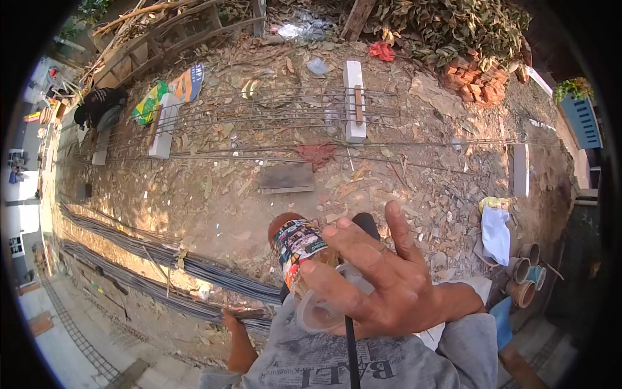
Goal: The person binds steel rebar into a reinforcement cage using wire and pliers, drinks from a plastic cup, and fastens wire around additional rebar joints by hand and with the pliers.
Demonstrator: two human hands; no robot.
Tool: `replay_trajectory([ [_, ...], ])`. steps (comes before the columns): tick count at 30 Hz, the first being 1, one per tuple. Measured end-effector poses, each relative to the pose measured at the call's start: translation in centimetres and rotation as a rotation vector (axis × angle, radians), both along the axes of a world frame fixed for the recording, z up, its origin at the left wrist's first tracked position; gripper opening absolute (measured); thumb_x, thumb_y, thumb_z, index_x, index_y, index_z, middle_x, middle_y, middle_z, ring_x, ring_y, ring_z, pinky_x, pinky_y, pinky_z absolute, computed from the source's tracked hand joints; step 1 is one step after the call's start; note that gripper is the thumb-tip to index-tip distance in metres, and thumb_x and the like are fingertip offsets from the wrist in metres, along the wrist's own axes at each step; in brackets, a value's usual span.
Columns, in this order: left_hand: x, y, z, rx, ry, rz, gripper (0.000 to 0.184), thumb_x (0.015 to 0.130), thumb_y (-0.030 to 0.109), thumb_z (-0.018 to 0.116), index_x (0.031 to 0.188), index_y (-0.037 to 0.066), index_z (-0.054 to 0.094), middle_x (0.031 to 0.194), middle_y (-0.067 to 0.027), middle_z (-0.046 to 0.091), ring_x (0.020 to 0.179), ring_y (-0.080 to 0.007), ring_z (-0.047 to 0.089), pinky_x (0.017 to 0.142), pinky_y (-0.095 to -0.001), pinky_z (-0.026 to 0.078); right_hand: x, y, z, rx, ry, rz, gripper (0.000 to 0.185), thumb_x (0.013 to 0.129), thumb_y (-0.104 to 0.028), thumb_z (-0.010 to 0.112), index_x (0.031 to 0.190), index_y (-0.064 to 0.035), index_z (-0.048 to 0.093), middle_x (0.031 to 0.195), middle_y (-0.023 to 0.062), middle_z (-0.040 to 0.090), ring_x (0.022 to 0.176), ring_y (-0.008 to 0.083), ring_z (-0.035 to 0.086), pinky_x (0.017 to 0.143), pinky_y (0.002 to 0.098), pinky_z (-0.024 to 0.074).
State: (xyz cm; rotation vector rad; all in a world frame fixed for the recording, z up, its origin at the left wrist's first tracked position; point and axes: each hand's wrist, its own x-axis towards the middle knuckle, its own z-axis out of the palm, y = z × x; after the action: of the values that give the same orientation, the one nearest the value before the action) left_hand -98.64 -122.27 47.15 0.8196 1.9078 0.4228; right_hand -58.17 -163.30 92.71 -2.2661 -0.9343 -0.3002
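My right hand [382, 279] is in the middle of the view, its back toward me and some fingers spread. It is around a tilted clear plastic container [304, 249] with a colourful printed label and a wide round rim close to my shirt. The fingers cover part of it, and a brown end shows at its far side. My left hand [231, 322] is low at the left, beside a bundle of steel rods [214, 275] and a short piece of wood [249, 314]. Its fingers are too small and partly hidden to make out.
Long thin rods lie across white blocks [355, 100] on leaf-strewn ground. A dark flat block [286, 178] lies ahead. Broken bricks [476, 81] are heaped at the back right. Pots [520, 292] and a white bag [495, 233] stand at right. Another person [103, 107] bends at the far left.
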Motion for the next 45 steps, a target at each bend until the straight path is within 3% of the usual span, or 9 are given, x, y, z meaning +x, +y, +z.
replay_trajectory([
  [3, -3.6, -1.5, -0.5, 0.059, -0.053, 0.172, 0.066, 0.100, 0.070, 0.052, 0.084, 0.008, 0.068, 0.066, -0.0027, 0.052, 0.050, -0.0155, 0.040, 0.045, -0.0284, 0.030, 0.9, 3.7, -0.7, 0.003, -0.059, 0.106, 0.044, 0.089, -0.042, 0.078, 0.129, -0.0270, 0.068, 0.119, 0.0146, 0.070, 0.104, 0.0301, 0.077, 0.125, 0.0604, 0.0251],
  [9, -5.6, -2.7, 1.2, -0.081, 0.031, 0.181, 0.066, 0.099, 0.071, 0.052, 0.084, 0.009, 0.067, 0.065, -0.0021, 0.050, 0.049, -0.0150, 0.039, 0.045, -0.0286, 0.029, 4.7, 7.9, -0.7, 0.031, -0.117, 0.155, 0.025, 0.090, -0.031, 0.078, 0.114, -0.0324, 0.074, 0.117, 0.0102, 0.072, 0.101, 0.0252, 0.078, 0.123, 0.0621, 0.0303],
  [18, 4.0, 4.6, 3.1, -0.147, 0.164, -0.001, 0.065, 0.099, 0.071, 0.052, 0.083, 0.009, 0.066, 0.064, -0.0013, 0.048, 0.049, -0.0141, 0.037, 0.044, -0.0288, 0.027, 14.4, 11.0, -1.5, -0.020, -0.007, 0.195, 0.025, 0.090, -0.024, 0.077, 0.113, -0.0317, 0.073, 0.110, 0.0048, 0.076, 0.097, 0.0211, 0.078, 0.115, 0.0593, 0.0436],
  [25, 11.7, 10.8, 3.9, -0.152, 0.216, -0.151, 0.065, 0.097, 0.073, 0.053, 0.081, 0.011, 0.064, 0.061, 0.0014, 0.041, 0.048, -0.0124, 0.032, 0.043, -0.0300, 0.023, 21.9, 13.7, -1.9, -0.079, 0.022, 0.269, 0.025, 0.091, -0.025, 0.075, 0.116, -0.0289, 0.073, 0.113, 0.0048, 0.075, 0.097, 0.0206, 0.078, 0.113, 0.0597, 0.0453],
  [29, 12.5, 12.9, 2.4, -0.196, 0.154, -0.115, 0.064, 0.097, 0.073, 0.054, 0.081, 0.011, 0.064, 0.058, 0.0024, 0.040, 0.045, -0.0133, 0.030, 0.042, -0.0296, 0.022, 23.7, 16.4, -0.8, -0.073, 0.030, 0.302, 0.027, 0.091, -0.023, 0.076, 0.117, -0.0280, 0.073, 0.114, 0.0047, 0.075, 0.097, 0.0206, 0.078, 0.110, 0.0595, 0.0467],
  [34, 11.1, 18.3, -1.5, -0.189, 0.193, -0.068, 0.064, 0.097, 0.072, 0.056, 0.080, 0.011, 0.062, 0.058, 0.0019, 0.043, 0.045, -0.0121, 0.032, 0.042, -0.0299, 0.023, 23.0, 21.3, 0.5, -0.089, 0.057, 0.233, 0.032, 0.086, -0.027, 0.080, 0.118, -0.0311, 0.074, 0.114, 0.0036, 0.075, 0.099, 0.0207, 0.078, 0.111, 0.0604, 0.0437],
  [37, 12.8, 24.1, -2.0, -0.181, 0.216, -0.191, 0.064, 0.097, 0.072, 0.056, 0.079, 0.011, 0.064, 0.056, 0.0028, 0.040, 0.044, -0.0116, 0.031, 0.041, -0.0294, 0.023, 21.2, 25.2, 1.1, -0.125, 0.108, 0.110, 0.034, 0.083, -0.034, 0.081, 0.116, -0.0367, 0.075, 0.112, 0.0024, 0.075, 0.100, 0.0207, 0.078, 0.116, 0.0622, 0.0390],
  [40, 17.7, 29.4, 1.7, -0.145, 0.242, -0.343, 0.064, 0.097, 0.071, 0.056, 0.079, 0.010, 0.066, 0.055, 0.0037, 0.037, 0.043, -0.0111, 0.031, 0.040, -0.0288, 0.022, 19.4, 29.4, 1.9, -0.195, 0.219, -0.041, 0.035, 0.080, -0.041, 0.082, 0.115, -0.0427, 0.075, 0.109, 0.0018, 0.076, 0.100, 0.0207, 0.078, 0.119, 0.0642, 0.0344],
  [45, 23.8, 37.4, 5.1, -0.056, 0.200, -0.423, 0.065, 0.098, 0.070, 0.055, 0.078, 0.010, 0.067, 0.052, 0.0054, 0.032, 0.041, -0.0104, 0.029, 0.038, -0.0281, 0.022, 18.4, 32.9, 0.4, -0.145, 0.183, 0.025, 0.038, 0.077, -0.046, 0.083, 0.114, -0.0476, 0.075, 0.106, 0.0029, 0.075, 0.099, 0.0212, 0.079, 0.120, 0.0668, 0.0318],
])
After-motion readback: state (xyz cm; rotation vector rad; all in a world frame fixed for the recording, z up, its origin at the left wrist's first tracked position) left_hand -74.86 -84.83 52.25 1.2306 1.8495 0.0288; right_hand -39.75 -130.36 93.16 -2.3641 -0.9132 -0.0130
